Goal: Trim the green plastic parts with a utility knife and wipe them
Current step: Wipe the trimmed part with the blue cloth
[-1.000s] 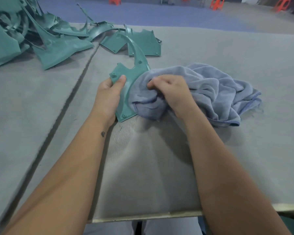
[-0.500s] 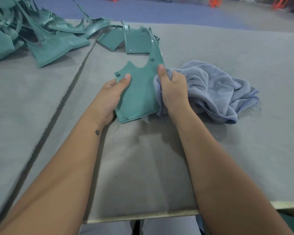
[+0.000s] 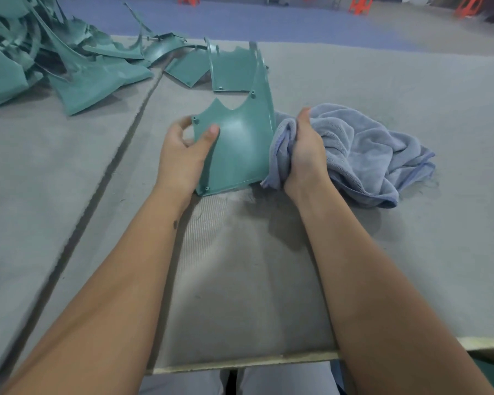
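Left of the green plastic part (image 3: 237, 149) we are seeing a heap of green parts (image 3: 54, 61) lying on the table (image 3: 69, 172). Our left hand (image 3: 183, 155) is pinching that part's left edge, thumb on top, fingers curled behind. The part is looking thin, stiff, light and smooth, so we are judging its edges the safest hold. Right of it, our right hand (image 3: 304, 149) is gripping the blue cloth (image 3: 362, 155), soft and bunched.

Smooth plastic part (image 3: 237, 149), terry cloth (image 3: 362, 155)
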`<state>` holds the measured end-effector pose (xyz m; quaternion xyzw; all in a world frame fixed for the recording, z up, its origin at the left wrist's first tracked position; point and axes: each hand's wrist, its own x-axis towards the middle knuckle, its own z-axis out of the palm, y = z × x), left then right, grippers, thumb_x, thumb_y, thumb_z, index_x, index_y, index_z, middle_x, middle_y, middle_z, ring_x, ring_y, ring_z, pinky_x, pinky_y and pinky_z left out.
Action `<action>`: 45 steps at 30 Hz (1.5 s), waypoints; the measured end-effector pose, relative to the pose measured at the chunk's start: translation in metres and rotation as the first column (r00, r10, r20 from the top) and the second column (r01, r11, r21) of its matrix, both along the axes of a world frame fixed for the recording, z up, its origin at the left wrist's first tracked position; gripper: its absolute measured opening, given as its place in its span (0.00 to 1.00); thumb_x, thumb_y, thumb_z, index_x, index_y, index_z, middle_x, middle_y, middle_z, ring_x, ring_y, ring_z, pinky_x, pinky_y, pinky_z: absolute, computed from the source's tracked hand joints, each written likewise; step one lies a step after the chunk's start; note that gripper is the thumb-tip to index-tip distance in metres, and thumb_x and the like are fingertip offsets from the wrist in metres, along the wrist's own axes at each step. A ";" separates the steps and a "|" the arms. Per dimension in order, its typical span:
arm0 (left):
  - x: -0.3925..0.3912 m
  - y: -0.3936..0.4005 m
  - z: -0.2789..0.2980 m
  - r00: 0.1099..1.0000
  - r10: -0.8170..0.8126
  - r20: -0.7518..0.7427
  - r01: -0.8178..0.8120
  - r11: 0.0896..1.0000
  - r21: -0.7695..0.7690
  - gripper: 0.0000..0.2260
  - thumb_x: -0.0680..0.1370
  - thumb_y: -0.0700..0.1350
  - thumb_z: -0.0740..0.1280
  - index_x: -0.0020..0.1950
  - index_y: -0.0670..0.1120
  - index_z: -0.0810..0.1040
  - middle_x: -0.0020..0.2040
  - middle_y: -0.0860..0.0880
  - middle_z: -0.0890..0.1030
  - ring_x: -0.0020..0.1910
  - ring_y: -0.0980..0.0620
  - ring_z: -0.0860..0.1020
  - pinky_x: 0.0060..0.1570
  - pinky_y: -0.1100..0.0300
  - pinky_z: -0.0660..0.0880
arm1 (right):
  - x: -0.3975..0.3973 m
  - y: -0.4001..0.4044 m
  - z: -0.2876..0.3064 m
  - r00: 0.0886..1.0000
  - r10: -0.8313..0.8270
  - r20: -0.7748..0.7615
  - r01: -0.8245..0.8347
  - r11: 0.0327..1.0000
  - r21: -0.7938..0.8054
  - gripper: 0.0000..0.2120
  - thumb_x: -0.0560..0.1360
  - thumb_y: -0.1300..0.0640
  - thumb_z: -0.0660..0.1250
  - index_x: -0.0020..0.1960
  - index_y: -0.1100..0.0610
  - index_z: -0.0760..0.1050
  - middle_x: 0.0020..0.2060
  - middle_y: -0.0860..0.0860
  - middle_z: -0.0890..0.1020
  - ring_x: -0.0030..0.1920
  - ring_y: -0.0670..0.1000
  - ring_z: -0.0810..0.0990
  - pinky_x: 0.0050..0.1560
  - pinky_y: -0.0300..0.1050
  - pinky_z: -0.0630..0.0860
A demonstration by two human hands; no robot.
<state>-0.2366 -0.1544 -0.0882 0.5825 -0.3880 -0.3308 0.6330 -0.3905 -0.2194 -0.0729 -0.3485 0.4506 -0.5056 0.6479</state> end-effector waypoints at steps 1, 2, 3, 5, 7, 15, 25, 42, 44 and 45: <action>0.001 -0.001 -0.002 0.986 0.077 0.147 -0.083 0.996 0.036 0.28 0.75 0.50 0.72 0.72 0.49 0.65 0.56 0.52 0.78 0.54 0.55 0.79 0.54 0.61 0.75 | -0.001 0.000 0.002 0.998 0.054 0.015 -0.054 0.999 0.007 0.29 0.80 0.39 0.55 0.60 0.64 0.77 0.56 0.62 0.81 0.55 0.61 0.82 0.60 0.59 0.76; 0.003 -0.002 -0.005 0.937 0.138 0.320 -0.157 0.987 0.032 0.32 0.74 0.49 0.73 0.74 0.50 0.61 0.62 0.50 0.74 0.61 0.54 0.73 0.61 0.61 0.69 | -0.001 0.001 0.003 0.994 0.103 0.023 -0.102 0.995 -0.012 0.30 0.81 0.40 0.55 0.65 0.65 0.74 0.61 0.64 0.78 0.59 0.64 0.79 0.63 0.60 0.74; 0.004 -0.001 -0.006 0.854 0.177 0.490 -0.196 0.980 -0.012 0.33 0.74 0.48 0.73 0.75 0.51 0.61 0.66 0.48 0.70 0.65 0.52 0.68 0.66 0.60 0.64 | 0.000 0.003 0.003 0.989 0.138 0.043 -0.138 0.990 -0.021 0.30 0.81 0.41 0.55 0.68 0.66 0.71 0.64 0.65 0.75 0.63 0.65 0.75 0.65 0.60 0.71; 0.002 0.000 -0.005 0.716 0.159 0.680 -0.121 0.987 -0.103 0.24 0.76 0.45 0.70 0.71 0.49 0.69 0.67 0.48 0.72 0.67 0.50 0.68 0.70 0.57 0.61 | 0.001 0.007 0.003 0.976 0.168 0.139 -0.172 0.985 0.020 0.28 0.81 0.44 0.56 0.67 0.67 0.70 0.64 0.71 0.71 0.63 0.67 0.74 0.70 0.61 0.66; -0.005 0.002 -0.004 0.823 -0.033 0.567 0.095 0.992 -0.080 0.13 0.80 0.46 0.64 0.65 0.50 0.76 0.59 0.57 0.79 0.61 0.59 0.74 0.63 0.62 0.70 | 0.004 0.011 0.004 0.963 0.165 0.215 -0.172 0.985 0.015 0.17 0.80 0.49 0.56 0.53 0.64 0.71 0.48 0.71 0.66 0.52 0.51 0.63 0.72 0.66 0.59; -0.013 0.009 0.005 0.885 -0.461 -0.059 0.434 0.864 -0.254 0.29 0.76 0.64 0.61 0.75 0.67 0.54 0.75 0.51 0.66 0.68 0.53 0.73 0.65 0.55 0.73 | 0.023 0.030 0.002 0.951 0.121 -0.283 -0.264 0.795 -0.546 0.15 0.78 0.69 0.58 0.61 0.60 0.74 0.49 0.51 0.80 0.49 0.44 0.79 0.52 0.37 0.75; 0.007 0.006 0.009 0.651 -0.349 -0.674 0.232 0.937 -0.261 0.32 0.81 0.63 0.52 0.48 0.39 0.86 0.51 0.41 0.84 0.51 0.46 0.83 0.49 0.54 0.81 | 0.045 0.047 -0.017 0.763 0.014 -0.646 -0.609 0.349 -0.712 0.16 0.76 0.69 0.64 0.63 0.68 0.76 0.62 0.60 0.78 0.66 0.52 0.74 0.70 0.42 0.66; -0.018 -0.010 -0.002 0.760 -0.394 -0.518 0.295 0.918 -0.265 0.30 0.84 0.55 0.42 0.51 0.57 0.85 0.52 0.54 0.85 0.55 0.60 0.81 0.50 0.66 0.77 | 0.048 0.023 -0.014 0.297 -0.438 -0.848 -0.603 0.603 -0.522 0.26 0.84 0.51 0.49 0.78 0.61 0.52 0.77 0.56 0.56 0.78 0.52 0.51 0.74 0.41 0.39; -0.019 -0.009 -0.001 0.751 -0.382 -0.538 0.278 0.923 -0.267 0.29 0.83 0.56 0.43 0.51 0.55 0.86 0.50 0.55 0.85 0.53 0.60 0.81 0.49 0.67 0.77 | 0.049 0.027 -0.014 0.377 -0.416 -0.828 -0.653 0.515 -0.556 0.24 0.83 0.54 0.51 0.77 0.62 0.55 0.77 0.56 0.59 0.77 0.51 0.54 0.76 0.40 0.42; -0.018 -0.009 -0.002 0.760 -0.353 -0.546 0.248 0.934 -0.259 0.26 0.83 0.57 0.45 0.54 0.53 0.83 0.51 0.54 0.85 0.53 0.60 0.81 0.49 0.67 0.77 | 0.050 0.030 -0.014 0.409 -0.401 -0.820 -0.677 0.470 -0.567 0.24 0.83 0.56 0.53 0.77 0.62 0.56 0.76 0.56 0.60 0.77 0.51 0.55 0.76 0.41 0.44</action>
